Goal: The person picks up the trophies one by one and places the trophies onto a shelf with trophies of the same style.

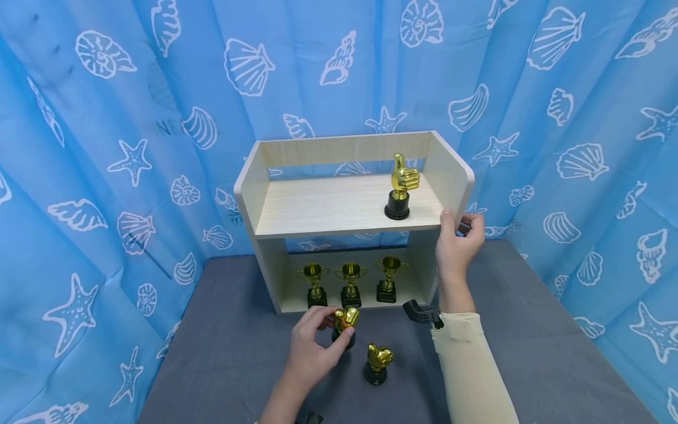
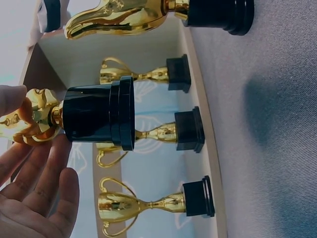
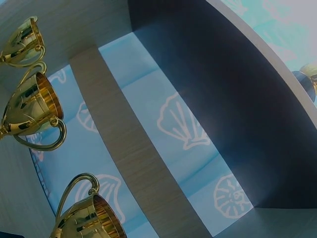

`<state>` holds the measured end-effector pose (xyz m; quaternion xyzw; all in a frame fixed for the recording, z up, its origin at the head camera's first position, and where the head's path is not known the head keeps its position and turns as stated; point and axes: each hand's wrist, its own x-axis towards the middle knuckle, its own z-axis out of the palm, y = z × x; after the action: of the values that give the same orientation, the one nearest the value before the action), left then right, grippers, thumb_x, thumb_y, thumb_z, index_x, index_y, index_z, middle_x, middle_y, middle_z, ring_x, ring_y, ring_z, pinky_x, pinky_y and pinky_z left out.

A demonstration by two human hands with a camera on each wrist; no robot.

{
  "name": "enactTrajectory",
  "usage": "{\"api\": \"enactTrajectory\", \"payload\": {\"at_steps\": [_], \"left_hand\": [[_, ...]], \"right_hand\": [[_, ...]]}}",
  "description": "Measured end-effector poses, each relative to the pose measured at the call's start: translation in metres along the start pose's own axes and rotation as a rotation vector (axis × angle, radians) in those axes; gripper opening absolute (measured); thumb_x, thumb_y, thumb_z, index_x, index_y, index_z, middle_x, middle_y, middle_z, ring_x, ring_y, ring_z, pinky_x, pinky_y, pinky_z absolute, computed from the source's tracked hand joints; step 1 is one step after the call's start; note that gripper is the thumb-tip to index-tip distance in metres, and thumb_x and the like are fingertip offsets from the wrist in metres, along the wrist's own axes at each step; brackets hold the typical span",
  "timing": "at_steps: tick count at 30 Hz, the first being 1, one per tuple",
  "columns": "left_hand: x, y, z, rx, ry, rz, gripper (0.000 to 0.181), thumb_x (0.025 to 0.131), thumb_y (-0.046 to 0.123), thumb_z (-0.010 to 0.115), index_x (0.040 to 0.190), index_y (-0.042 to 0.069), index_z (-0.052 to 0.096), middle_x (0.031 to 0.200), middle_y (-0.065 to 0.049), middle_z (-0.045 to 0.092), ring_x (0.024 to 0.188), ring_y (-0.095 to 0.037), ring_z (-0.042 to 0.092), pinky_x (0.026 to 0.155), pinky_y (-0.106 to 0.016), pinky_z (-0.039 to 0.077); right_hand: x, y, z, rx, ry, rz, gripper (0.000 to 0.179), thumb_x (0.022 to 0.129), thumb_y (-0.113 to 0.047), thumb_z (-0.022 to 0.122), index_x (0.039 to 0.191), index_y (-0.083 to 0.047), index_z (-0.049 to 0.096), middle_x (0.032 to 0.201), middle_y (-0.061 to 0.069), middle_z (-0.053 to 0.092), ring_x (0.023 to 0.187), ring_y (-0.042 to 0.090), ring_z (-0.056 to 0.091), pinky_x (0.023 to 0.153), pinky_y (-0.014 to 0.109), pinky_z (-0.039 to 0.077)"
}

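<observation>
My left hand (image 1: 315, 347) pinches a gold thumbs-up trophy (image 1: 346, 318) by its gold top, between thumb and fingers. Its round black base (image 2: 96, 114) hangs above the grey tabletop in the left wrist view. A second thumbs-up trophy (image 1: 376, 365) stands upright on the table, right of that hand. With thumb and fingers on either side, my right hand (image 1: 458, 250) grips the front edge of the right side panel of the pale wooden shelf (image 1: 318, 206). A third thumbs-up trophy (image 1: 399, 188) stands on the upper board, just left of that panel.
Three gold two-handled cup trophies (image 1: 351, 282) stand in a row on the lower board, also seen close in the right wrist view. A blue shell-print curtain (image 1: 159, 147) hangs behind and beside the grey table (image 1: 228, 365). The shelf's back is partly open.
</observation>
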<state>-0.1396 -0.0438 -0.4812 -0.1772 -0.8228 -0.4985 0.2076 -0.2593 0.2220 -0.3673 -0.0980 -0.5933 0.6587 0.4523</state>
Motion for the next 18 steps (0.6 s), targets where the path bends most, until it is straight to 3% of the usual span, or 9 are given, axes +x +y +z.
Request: {"api": "enactTrajectory", "payload": {"at_steps": [18], "left_hand": [[0.0018,-0.0008,-0.0006,0.000,0.008,0.022,0.036,0.088,0.025,0.089,0.121,0.026,0.074,0.109,0.013,0.069,0.090,-0.002,0.067,0.075,-0.027,0.060]], "right_hand": [[-0.0020,-0.0019,0.0005,-0.021,-0.004,0.024,0.018,0.102,-0.017,0.068,0.111,-0.004,0.060,0.131,0.014,0.059,0.111,0.011,0.052,0.090,0.033,0.044]]}}
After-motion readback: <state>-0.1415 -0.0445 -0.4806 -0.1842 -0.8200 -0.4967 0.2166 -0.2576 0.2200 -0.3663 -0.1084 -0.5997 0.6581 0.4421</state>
